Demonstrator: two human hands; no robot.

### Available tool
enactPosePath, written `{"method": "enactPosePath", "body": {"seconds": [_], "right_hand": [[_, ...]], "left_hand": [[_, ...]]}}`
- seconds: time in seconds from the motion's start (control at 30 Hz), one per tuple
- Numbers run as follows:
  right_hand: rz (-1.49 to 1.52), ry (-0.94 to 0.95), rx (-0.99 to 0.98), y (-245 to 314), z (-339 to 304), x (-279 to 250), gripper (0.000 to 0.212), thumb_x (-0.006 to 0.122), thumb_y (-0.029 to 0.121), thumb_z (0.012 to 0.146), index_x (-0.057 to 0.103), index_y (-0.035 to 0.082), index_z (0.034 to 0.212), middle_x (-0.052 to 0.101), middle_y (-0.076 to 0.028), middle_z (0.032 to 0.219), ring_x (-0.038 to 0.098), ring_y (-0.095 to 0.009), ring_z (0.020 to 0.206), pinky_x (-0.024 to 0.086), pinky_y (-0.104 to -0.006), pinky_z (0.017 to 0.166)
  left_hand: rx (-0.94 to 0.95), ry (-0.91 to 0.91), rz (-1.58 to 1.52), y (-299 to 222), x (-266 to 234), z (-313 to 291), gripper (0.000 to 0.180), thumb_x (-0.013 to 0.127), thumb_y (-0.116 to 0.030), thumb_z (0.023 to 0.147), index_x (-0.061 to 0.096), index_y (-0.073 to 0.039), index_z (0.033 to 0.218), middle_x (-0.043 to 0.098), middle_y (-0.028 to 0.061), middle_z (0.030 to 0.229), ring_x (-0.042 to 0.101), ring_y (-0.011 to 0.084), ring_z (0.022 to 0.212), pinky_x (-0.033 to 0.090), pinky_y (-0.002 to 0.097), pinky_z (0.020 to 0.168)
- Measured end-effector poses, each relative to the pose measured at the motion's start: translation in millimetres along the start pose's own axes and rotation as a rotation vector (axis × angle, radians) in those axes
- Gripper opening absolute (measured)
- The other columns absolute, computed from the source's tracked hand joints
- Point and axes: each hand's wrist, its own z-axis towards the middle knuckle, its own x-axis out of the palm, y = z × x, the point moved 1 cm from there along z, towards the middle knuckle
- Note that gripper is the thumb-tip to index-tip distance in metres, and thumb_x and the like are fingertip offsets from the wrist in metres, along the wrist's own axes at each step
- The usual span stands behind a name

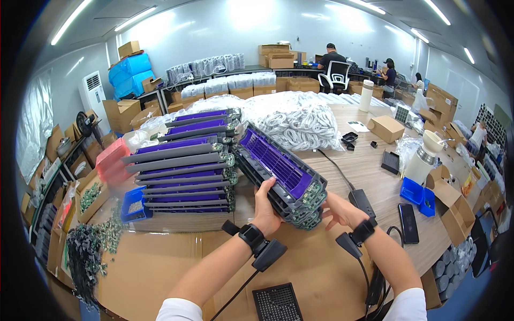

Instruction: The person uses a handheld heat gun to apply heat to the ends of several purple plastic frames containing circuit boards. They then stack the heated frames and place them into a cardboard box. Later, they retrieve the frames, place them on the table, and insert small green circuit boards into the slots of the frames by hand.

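A stack of long dark grey housings with purple slotted inner faces [278, 160] lies tilted in front of me, green circuit boards [310, 205] showing at its near end. My left hand [266, 209] is closed on the stack's left side, thumb up along its edge. Against the right side of the near end, my right hand [341, 210] has its fingers curled, partly hidden by the boards. Both wrists wear black strapped devices. Left of the stack, several similar grey and purple housings [184, 175] lie in a pile, circuit boards at their right ends.
Brown cardboard [160, 262] covers the near table, with a black perforated tray [277, 303]. Loose wired boards [85, 257] and a blue bin [135, 206] sit left. Bagged white cables [292, 120] lie behind; a phone [408, 223] and blue bins [416, 197] right. People work farther back.
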Motion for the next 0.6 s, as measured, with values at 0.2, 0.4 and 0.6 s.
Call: {"method": "enactPosePath", "body": {"seconds": [0.2,0.4,0.6], "right_hand": [[0.458,-0.273,-0.149,-12.2,20.7,-8.7,0.075,0.050,0.062,0.086,0.040,0.008,0.138,0.038,-0.021,0.135,0.040,-0.037,0.120,0.041,-0.0594,0.086],[0.758,-0.324,-0.471,-33.4,96.3,-69.4,0.059,0.063,0.047,0.087,0.050,0.009,0.131,0.048,-0.010,0.123,0.038,-0.024,0.123,0.028,-0.0518,0.102],[0.439,-0.464,-0.458,-44.3,106.9,-70.3,0.064,0.059,0.044,0.090,0.042,0.009,0.140,0.040,-0.010,0.141,0.040,-0.025,0.120,0.027,-0.0490,0.103]], "left_hand": [[-0.010,-0.044,-0.067,10.6,16.6,15.9,0.050,0.057,-0.042,0.082,0.055,-0.007,0.117,0.059,0.0125,0.121,0.054,0.0338,0.112,0.036,0.0645,0.095],[-0.075,0.005,-0.034,8.8,23.4,61.6,0.047,0.055,-0.033,0.082,0.050,-0.003,0.118,0.053,0.0168,0.127,0.050,0.0378,0.118,0.030,0.0688,0.100],[-0.084,-0.075,0.000,4.6,33.3,77.7,0.043,0.053,-0.030,0.083,0.050,-0.003,0.116,0.052,0.0172,0.127,0.046,0.0386,0.123,0.026,0.0677,0.104]]}}
